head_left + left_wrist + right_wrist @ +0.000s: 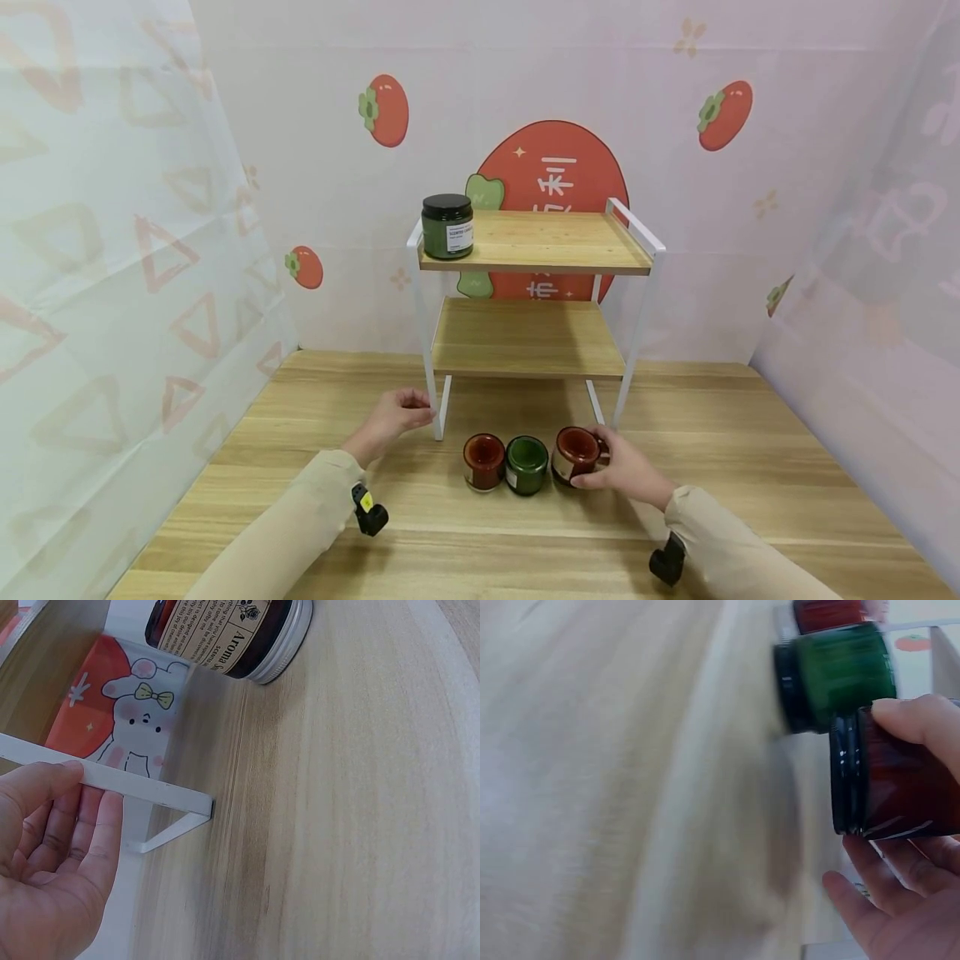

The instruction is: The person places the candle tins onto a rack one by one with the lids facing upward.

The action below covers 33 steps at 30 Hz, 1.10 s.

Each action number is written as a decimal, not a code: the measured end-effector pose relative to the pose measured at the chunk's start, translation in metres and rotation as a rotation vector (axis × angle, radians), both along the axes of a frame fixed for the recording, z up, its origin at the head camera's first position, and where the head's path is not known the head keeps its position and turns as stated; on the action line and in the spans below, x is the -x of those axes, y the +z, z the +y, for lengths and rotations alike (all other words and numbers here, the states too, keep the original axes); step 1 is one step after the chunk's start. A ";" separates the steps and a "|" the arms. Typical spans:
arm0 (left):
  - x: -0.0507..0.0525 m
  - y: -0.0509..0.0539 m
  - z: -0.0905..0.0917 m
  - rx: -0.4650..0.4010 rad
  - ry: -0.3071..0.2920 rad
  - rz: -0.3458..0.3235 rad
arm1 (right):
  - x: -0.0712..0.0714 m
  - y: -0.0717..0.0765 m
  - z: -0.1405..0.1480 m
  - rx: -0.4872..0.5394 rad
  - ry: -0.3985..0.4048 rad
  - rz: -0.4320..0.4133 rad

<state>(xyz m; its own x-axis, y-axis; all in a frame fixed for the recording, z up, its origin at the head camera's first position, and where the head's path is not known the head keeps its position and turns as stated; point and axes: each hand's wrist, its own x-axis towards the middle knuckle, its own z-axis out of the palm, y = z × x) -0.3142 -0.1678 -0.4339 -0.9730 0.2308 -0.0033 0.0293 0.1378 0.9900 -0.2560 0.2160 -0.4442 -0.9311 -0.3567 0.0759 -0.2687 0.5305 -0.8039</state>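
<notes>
My right hand (626, 473) holds a dark red candle jar (576, 454) with a black lid, thumb on one side and fingers on the other. That jar is bottom up, its lid toward the tabletop. To its left stand a green candle jar (527, 464), also lid down, and another red candle jar (483, 461), whose silver lid and paper label show in the left wrist view. My left hand (64, 847) pinches the white front leg (150, 787) of a small shelf between thumb and fingers. A green candle jar (447, 227) with black lid sits upright at the top board's left end.
The two-tier shelf, with a wooden top board (547, 237) and a lower board (528, 337), stands on the wood-grain table (480, 550) behind the row of jars. Printed cloth (322, 167) hangs at the back and both sides.
</notes>
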 end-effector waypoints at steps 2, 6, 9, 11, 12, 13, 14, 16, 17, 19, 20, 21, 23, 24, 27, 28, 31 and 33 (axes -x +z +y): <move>0.001 0.000 0.000 -0.001 0.004 0.000 | 0.000 0.006 0.002 0.026 -0.020 0.011; 0.001 0.001 0.000 0.000 0.007 0.005 | -0.002 0.023 0.001 0.106 -0.041 0.031; 0.001 0.001 0.000 0.005 0.008 0.009 | -0.003 0.034 -0.001 0.171 -0.046 0.081; 0.001 0.001 0.001 0.007 0.005 0.011 | -0.003 0.040 -0.002 0.210 -0.042 0.116; 0.001 0.001 0.000 0.007 0.007 0.008 | -0.003 0.043 -0.003 0.234 -0.036 0.126; 0.000 0.001 0.000 0.009 0.006 0.007 | -0.003 0.046 -0.004 0.252 -0.030 0.136; 0.000 0.001 0.000 0.011 0.007 0.006 | -0.003 0.049 -0.004 0.261 -0.029 0.144; 0.000 0.001 0.000 0.013 0.003 0.007 | -0.004 0.055 -0.005 0.266 -0.027 0.153; 0.000 0.001 0.000 0.016 0.003 0.007 | -0.005 0.057 -0.005 0.260 -0.030 0.153; 0.000 0.001 0.000 0.015 0.002 0.010 | -0.006 0.061 -0.005 0.252 -0.033 0.146; 0.000 0.001 0.000 0.015 0.002 0.011 | -0.006 0.062 -0.004 0.248 -0.036 0.145; -0.001 0.001 0.000 0.012 0.002 0.012 | -0.006 0.063 -0.004 0.245 -0.029 0.145; -0.001 0.001 0.000 0.012 0.002 0.013 | -0.006 0.064 -0.003 0.232 -0.029 0.159; -0.001 0.001 0.000 0.011 0.003 0.012 | -0.006 0.064 -0.003 0.235 -0.028 0.164; -0.001 0.001 0.000 0.010 0.002 0.012 | -0.005 0.063 -0.001 0.229 -0.032 0.165; -0.001 0.001 0.000 0.009 0.000 0.012 | -0.005 0.063 0.000 0.224 -0.038 0.161; -0.001 0.000 0.000 0.006 -0.004 0.016 | -0.004 0.060 0.001 0.218 -0.039 0.133; 0.000 0.000 0.000 0.007 -0.008 0.019 | -0.004 0.059 0.001 0.209 -0.042 0.129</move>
